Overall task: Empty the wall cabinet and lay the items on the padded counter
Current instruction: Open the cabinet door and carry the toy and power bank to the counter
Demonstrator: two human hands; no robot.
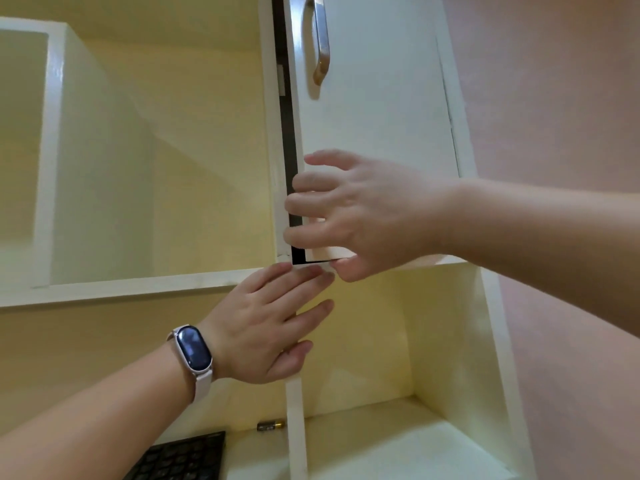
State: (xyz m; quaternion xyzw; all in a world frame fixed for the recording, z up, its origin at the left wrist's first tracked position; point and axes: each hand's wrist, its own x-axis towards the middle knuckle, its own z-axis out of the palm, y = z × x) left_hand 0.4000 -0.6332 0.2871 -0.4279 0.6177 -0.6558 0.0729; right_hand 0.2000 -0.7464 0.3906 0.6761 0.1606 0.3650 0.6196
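fingers (304, 233) of your right hand (367, 216) hook the white wooden cabinet door (374, 98) edge; left hand (266, 327) open beneath. stiff, light; pull at that lower corner.

The wall cabinet (207, 161), seen from below, is cream-white with a pale yellow interior. Its left compartment stands open and shows bare walls. The right compartment's white door (374, 109), fitted with a curved metal handle (320, 39), is nearly closed, leaving a narrow dark gap (287, 133) along its left edge. What lies behind that door cannot be made out.
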